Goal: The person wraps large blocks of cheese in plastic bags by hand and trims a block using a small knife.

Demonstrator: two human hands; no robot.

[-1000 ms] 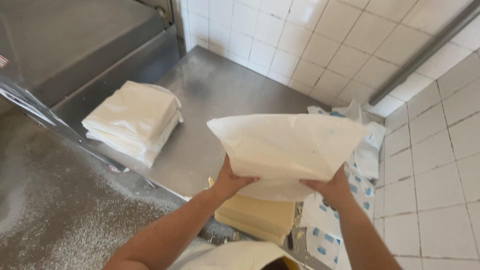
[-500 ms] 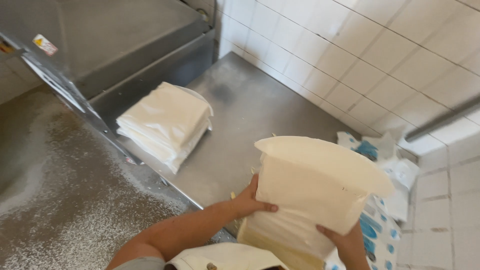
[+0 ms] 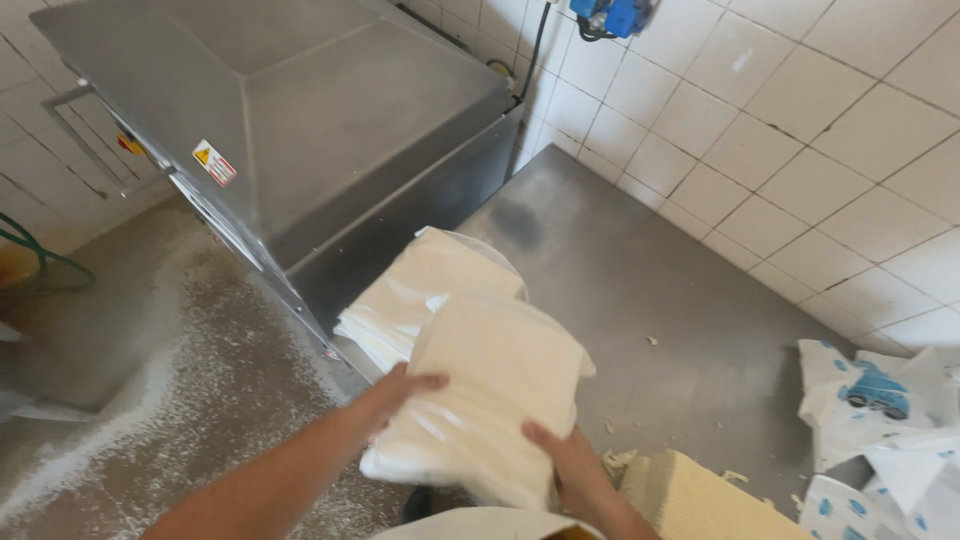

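Both my hands hold a flat white plastic bag (image 3: 490,395) filled with something pale, level and just above the steel counter's near edge. My left hand (image 3: 400,392) grips its left side, thumb on top. My right hand (image 3: 562,465) supports its near right corner from below. Just behind the bag lies a stack of similar white bags (image 3: 420,290) on the steel counter (image 3: 640,270). A pale yellow block (image 3: 700,500) sits on the counter by my right forearm.
A large steel machine with a sloped lid (image 3: 300,110) stands at the counter's left end. Crumpled white-and-blue wrappers (image 3: 880,420) lie at the right by the tiled wall (image 3: 800,110). White powder covers the floor (image 3: 130,400). Crumbs dot the counter.
I have carried the bag leftward and lowered it flat, from over the yellow block to just in front of the stack of bags. The view has swung left toward the machine.
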